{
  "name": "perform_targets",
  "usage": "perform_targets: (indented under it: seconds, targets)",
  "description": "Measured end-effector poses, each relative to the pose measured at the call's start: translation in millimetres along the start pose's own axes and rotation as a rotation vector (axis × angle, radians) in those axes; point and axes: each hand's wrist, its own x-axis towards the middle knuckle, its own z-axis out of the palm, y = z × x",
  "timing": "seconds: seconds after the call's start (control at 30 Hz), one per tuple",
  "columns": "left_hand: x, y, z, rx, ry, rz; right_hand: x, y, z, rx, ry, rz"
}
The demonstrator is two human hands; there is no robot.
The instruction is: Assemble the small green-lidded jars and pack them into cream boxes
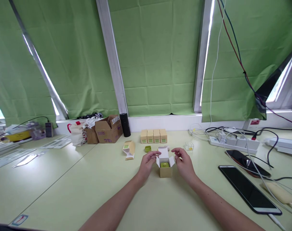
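Note:
A small brown cardboard box (165, 173) stands upright on the table in front of me, its white-lined lid (163, 152) raised and its side flaps spread. Inside the box sits a green item (164, 165), of which only the top shows. To its left is my left hand (147, 165), fingers stretched out, fingertips close to or touching the raised lid; I cannot tell which. My right hand (184, 163) is on the other side, fingers loosely bent and apart near the right flap, holding nothing. Just beyond the left hand lies a small green container (148, 149).
Several closed small boxes (153, 136) stand in a row at the back. An opened box (129, 149) lies on the left, a clear plastic cup (189, 146) on the right. A phone (249, 188), cables and a power strip (234, 143) occupy the right side; a large carton (109, 129) stands back left.

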Motion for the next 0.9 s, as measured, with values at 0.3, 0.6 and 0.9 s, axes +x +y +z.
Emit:
perform_targets:
  seconds: [0.3,0.6,0.9]
  targets:
    - [1,-6,1.8,0.013,-0.047,0.063,1,1,1,0.047,0.001,0.11]
    - [0,-5,2.4,0.048,-0.076,0.065,2,6,4,0.138,-0.007,0.164]
    - [-3,-2,5.8,0.084,-0.093,0.046,1,10,5,0.172,-0.022,0.196]
